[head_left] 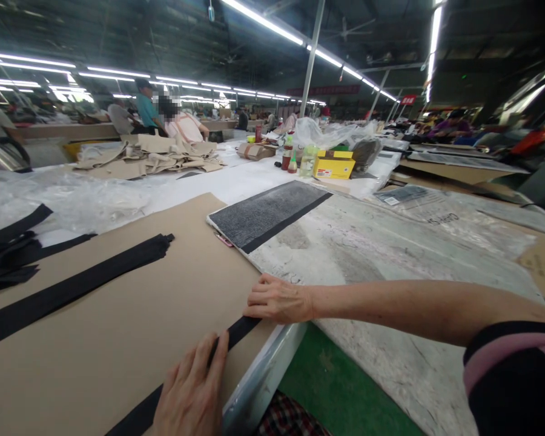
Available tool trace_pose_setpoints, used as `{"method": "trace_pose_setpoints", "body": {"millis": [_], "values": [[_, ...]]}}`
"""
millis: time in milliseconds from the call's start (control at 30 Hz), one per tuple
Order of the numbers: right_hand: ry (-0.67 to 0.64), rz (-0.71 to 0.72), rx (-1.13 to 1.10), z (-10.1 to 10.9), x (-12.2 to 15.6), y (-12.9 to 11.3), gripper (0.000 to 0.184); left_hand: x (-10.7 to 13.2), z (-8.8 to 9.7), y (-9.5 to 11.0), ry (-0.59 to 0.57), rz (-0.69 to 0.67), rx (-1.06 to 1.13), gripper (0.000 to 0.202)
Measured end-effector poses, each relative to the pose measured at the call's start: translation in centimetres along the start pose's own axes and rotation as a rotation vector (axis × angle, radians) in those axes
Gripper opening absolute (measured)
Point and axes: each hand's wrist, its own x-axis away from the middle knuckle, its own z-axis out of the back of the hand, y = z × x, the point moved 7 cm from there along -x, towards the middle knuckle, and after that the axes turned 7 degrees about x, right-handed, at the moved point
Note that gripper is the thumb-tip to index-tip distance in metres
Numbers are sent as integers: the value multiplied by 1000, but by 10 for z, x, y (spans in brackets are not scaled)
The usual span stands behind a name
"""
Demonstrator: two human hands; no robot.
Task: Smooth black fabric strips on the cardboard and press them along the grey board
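Note:
A narrow black fabric strip [140, 412] lies along the near edge of a beige sheet [118, 363]. My left hand [193, 387] rests on this strip, its fingers stretched out over it and a little apart. Farther along, my right hand [279, 300] has its fingers bent down and closed on the strip's far end; the fingertips are partly hidden. Deeper on the sheet lies a stack of black strips [82, 281]. A dark grey textured panel [277, 212] with a black band along one edge sits on the stained pale board [367, 242] to the right.
More black strips [9, 254] lie loosely at the left by clear plastic film [91, 194]. Beige cut pieces [154, 154] are heaped behind. A yellow box [334, 165] and bottles [292, 162] stand at the back. Several people work farther off.

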Motion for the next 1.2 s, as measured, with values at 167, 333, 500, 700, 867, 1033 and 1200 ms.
{"method": "trace_pose_setpoints", "body": {"millis": [167, 333, 500, 700, 867, 1033, 1200], "values": [[-1, 1, -2, -3, 1, 5, 17, -24, -27, 18, -90, -77, 162, 61], [-25, -3, -14, -9, 3, 11, 14, -31, -18, 29, -131, -47, 108, 63], [-47, 14, -18, -10, 4, 13, 15, -29, -13, 32, -158, -43, 71, 67], [-32, 79, 21, -6, 4, 10, 16, -29, -14, 31, -167, -51, 58, 67], [-30, 78, 80, -1, 8, 5, 23, -28, -16, 32, -160, -56, 66, 66], [-65, 13, 65, 3, 18, 2, 24, -26, -20, 32, -144, -48, 64, 66], [-126, -256, -106, 6, 32, 18, 38, -27, -21, 30, -107, -32, 24, 60]]}}
